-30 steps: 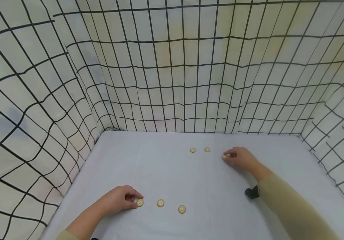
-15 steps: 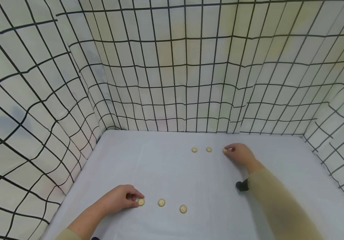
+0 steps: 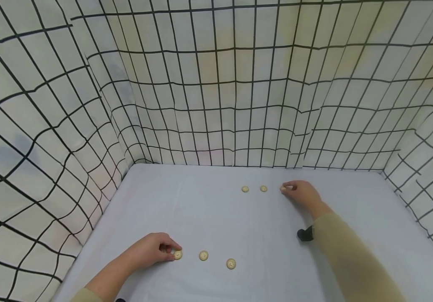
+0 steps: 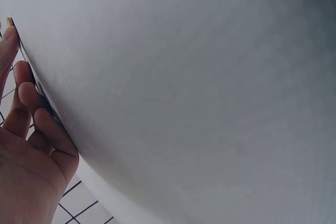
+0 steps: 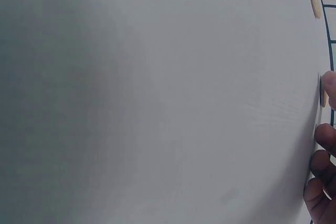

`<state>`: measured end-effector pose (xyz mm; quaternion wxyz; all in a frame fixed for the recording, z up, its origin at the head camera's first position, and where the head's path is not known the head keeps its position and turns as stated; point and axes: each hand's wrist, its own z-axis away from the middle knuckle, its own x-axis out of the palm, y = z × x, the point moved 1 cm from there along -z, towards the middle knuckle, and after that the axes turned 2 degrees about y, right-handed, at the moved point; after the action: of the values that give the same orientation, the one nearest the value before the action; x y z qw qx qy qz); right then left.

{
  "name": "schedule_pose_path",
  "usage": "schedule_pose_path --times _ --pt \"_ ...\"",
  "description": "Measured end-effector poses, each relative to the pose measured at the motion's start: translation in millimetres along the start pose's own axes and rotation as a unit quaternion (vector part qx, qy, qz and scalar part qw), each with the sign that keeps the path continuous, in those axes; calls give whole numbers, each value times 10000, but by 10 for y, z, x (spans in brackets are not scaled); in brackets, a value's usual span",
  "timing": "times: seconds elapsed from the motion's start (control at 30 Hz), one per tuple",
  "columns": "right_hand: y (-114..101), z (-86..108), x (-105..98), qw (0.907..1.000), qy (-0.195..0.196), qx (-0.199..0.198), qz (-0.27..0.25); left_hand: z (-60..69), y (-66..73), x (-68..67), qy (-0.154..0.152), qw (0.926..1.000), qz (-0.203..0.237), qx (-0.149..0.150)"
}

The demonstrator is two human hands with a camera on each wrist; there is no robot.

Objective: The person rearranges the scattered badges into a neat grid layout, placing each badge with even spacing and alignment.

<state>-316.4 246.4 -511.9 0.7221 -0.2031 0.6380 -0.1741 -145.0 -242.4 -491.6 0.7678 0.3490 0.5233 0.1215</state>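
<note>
My left hand [image 3: 151,251] pinches a cream button [image 3: 177,254] between thumb and finger at the table's near left; in the left wrist view only a sliver of that button [image 4: 9,21] shows past the thumb. To its right lie a second button [image 3: 203,255] and a third button [image 3: 231,263], both flat. Toward the back, my right hand [image 3: 304,195] holds another button [image 3: 283,188] by its edge, partly hidden by the fingertips. Left of it, two more buttons, the nearer one [image 3: 263,188] and the farther one [image 3: 245,189], continue that back row.
A white cloth [image 3: 216,218] covers the table. White walls with a black grid [image 3: 216,96] rise at the back and both sides. A black wrist camera [image 3: 305,234] sticks out from the right sleeve [image 3: 352,256].
My right hand has moved its button slightly back, level with the other two in the back row, then stayed there. The left hand has kept its place on its button.
</note>
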Motion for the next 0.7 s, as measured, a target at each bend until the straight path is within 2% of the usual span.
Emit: schedule_pose_path --times 0.2,0.7 --pt "-41 35 -29 10000 22 68 -3 -4 8 -5 -5 10000 -15 -64" --pt "-174 206 -81 9993 -80 -356 -45 -26 -32 -4 -29 10000 19 10"
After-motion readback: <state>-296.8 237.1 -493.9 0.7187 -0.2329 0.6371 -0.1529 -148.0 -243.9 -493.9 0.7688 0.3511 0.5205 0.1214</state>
